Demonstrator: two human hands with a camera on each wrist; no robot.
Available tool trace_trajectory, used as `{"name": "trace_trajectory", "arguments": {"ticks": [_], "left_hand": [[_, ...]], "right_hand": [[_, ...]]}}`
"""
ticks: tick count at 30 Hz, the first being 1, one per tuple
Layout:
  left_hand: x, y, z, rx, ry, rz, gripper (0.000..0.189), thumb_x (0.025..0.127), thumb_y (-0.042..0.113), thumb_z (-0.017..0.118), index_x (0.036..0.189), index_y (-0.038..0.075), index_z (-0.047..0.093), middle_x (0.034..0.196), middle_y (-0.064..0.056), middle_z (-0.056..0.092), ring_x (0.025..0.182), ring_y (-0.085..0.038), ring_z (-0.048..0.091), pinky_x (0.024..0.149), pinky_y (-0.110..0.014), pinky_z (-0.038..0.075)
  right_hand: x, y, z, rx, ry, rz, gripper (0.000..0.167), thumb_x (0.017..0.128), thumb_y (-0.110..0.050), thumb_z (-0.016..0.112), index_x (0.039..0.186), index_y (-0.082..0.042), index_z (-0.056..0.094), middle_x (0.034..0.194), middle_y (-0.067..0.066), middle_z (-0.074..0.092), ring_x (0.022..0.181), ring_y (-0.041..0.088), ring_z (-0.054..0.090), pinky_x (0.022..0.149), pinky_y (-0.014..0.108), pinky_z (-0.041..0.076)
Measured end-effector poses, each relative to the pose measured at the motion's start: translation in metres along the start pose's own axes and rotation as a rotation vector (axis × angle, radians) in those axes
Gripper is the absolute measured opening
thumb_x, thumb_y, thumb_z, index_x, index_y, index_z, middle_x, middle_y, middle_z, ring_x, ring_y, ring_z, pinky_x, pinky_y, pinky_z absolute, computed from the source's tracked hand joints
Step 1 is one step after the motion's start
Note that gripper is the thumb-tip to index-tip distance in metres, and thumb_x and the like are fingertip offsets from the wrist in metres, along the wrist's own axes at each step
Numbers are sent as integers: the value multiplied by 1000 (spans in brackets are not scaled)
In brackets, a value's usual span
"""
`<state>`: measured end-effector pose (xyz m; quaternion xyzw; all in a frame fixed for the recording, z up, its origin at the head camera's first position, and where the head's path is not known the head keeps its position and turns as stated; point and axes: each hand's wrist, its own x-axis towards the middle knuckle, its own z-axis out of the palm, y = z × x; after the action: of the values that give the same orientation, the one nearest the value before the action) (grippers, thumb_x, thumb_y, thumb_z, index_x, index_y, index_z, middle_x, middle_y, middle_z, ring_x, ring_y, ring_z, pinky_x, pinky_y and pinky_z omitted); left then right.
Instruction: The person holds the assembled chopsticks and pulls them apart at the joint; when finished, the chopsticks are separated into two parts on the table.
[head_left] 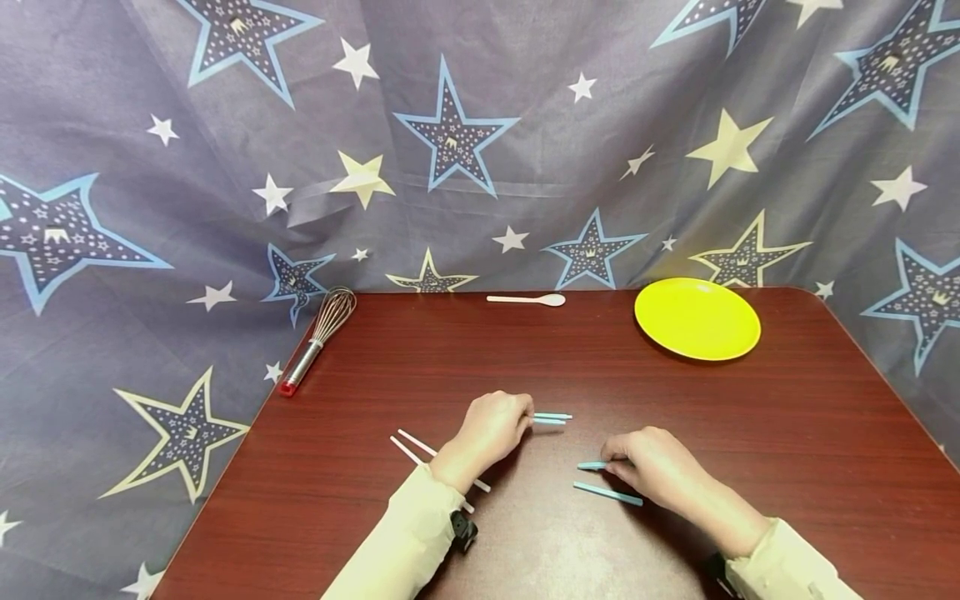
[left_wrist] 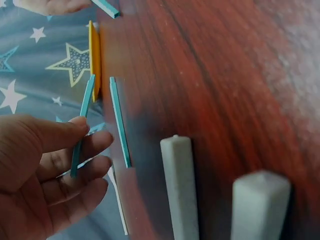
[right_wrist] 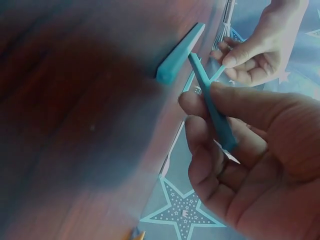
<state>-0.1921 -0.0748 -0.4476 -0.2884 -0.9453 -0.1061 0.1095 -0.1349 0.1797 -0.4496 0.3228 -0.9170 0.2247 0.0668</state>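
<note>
Thumb and fingers of my left hand (head_left: 495,425) pinch a slim blue stick (left_wrist: 88,97). A second blue stick (left_wrist: 120,122) lies on the table just beyond those fingertips. To the right and nearer, my right hand (head_left: 656,462) pinches another blue stick (right_wrist: 200,72) between thumb and fingertips, low over the table. In front of that hand one more blue stick (head_left: 607,493) rests on the wood. Two white sticks, one (head_left: 406,451) beside the other (head_left: 417,443), lie slanted and roughly parallel, partly hidden under my left forearm.
A whisk (head_left: 311,348) with a red-tipped handle lies along the table's left edge. At the back edge are a white spoon (head_left: 525,299) and, farther right, a yellow plate (head_left: 697,319). Behind the brown table (head_left: 795,400) hangs a star-patterned cloth (head_left: 480,217).
</note>
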Motion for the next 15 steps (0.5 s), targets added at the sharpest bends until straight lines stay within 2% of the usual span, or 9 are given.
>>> {"name": "trace_trajectory", "arguments": {"ticks": [9, 15], "left_hand": [[6, 6, 5, 118, -13, -15, 18, 80, 25, 76, 71, 20, 62, 72, 6, 58, 73, -17, 62, 59, -34, 51], [8, 6, 8, 150, 6, -4, 20, 77, 28, 79, 69, 21, 62, 74, 5, 53, 75, -18, 59, 58, -32, 50]], "right_hand": [[1, -3, 2, -79, -31, 73, 17, 74, -16, 82, 73, -25, 67, 67, -20, 58, 57, 0, 49, 51, 26, 42], [0, -4, 6, -110, -31, 103, 24, 73, -17, 83, 69, -26, 61, 67, -20, 55, 57, 0, 47, 51, 26, 40]]}}
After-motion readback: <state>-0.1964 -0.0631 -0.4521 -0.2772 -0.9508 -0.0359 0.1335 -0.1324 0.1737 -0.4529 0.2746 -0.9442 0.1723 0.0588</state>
